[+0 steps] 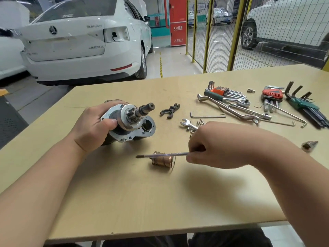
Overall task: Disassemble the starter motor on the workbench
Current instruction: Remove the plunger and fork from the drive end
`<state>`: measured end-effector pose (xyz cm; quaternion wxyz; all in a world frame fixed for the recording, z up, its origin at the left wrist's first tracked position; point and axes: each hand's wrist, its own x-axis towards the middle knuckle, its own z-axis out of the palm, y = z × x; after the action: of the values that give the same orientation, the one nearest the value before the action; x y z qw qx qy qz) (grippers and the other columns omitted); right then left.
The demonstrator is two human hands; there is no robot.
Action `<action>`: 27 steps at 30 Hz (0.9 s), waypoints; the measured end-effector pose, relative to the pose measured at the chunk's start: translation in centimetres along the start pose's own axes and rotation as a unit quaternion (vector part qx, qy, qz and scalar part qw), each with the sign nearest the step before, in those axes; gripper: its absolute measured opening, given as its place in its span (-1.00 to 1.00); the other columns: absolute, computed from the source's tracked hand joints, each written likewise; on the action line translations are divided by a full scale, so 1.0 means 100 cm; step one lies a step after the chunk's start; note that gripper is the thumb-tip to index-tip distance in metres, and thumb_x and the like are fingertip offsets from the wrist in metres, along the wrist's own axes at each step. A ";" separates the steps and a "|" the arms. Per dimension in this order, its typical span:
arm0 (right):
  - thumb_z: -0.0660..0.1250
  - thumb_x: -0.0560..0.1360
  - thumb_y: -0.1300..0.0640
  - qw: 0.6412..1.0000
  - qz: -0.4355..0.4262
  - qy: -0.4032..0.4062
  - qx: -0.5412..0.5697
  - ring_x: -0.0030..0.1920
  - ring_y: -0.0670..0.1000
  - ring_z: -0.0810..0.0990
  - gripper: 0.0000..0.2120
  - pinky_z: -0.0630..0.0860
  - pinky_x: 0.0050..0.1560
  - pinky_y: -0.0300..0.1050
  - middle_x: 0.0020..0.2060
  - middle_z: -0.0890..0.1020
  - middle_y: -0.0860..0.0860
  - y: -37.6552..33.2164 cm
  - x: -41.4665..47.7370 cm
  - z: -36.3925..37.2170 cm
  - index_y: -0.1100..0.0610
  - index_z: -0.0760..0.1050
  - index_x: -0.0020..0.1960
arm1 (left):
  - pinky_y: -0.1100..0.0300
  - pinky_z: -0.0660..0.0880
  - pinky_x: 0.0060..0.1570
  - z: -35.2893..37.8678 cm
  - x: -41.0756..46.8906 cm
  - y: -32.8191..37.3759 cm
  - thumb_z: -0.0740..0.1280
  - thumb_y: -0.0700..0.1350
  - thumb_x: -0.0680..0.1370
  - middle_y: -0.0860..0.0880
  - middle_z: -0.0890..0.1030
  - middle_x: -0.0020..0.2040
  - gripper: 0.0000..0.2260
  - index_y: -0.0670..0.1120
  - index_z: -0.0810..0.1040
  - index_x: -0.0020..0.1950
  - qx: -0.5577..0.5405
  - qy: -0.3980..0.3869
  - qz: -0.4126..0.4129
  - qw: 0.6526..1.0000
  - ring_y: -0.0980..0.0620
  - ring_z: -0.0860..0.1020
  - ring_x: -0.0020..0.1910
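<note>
Starter motor (131, 120) is held at the counter's (142, 202) left-centre, tilted, with its pinion gear and shaft end pointed up and to the right; its lower edge seems to rest on the counter, though contact cannot be confirmed. Left hand (94, 125) is wrapped round the motor body, fingers (95, 111) curled over the far side and thumb (109, 122) pressed on the near side by the silver end plate. An open round bore is seen in the plate just beside the pinion. Right hand (213, 145) is held nearer the front edge, its fingers curled and pinching a slim tool (163, 154); the metal shaft is pointed left with a dark tip, and the handle is hidden inside the hand. A copper-coloured cylinder (161, 161) is laid on its side on the counter, and the shaft passes across its top; whether they touch cannot be told. A dark fork lever (170, 110) is laid just right of the motor, apart from it. Near it are an open-end spanner (188, 123) and a few loose bolts (200, 122), partly covered by the right hand. Further right, a loose hex key (206, 116), a ratchet wrench (236, 102), and hex key sets in orange (220, 91), red (272, 94) and green (302, 104) holders are spread out. A white car (80, 41) is parked beyond the counter.
</note>
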<state>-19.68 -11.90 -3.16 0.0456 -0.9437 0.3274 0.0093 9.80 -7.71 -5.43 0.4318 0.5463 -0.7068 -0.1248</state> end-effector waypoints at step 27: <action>0.19 0.54 -0.11 0.996 0.085 -0.041 0.006 -0.44 -0.04 0.45 -0.65 0.29 -0.46 -0.16 -0.43 0.47 -0.03 -0.002 0.013 -0.002 0.08 0.47 -0.30 | 0.34 0.48 -0.29 0.003 0.005 -0.007 0.07 -0.26 0.29 0.14 0.66 -0.28 -0.55 0.13 0.70 -0.23 -0.118 0.090 -0.043 0.988 0.17 0.58 -0.24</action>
<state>-18.52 -12.57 -3.04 0.0635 -0.9111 0.4042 0.0499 10.03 -8.49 -5.77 0.5496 0.5303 -0.6210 -0.1763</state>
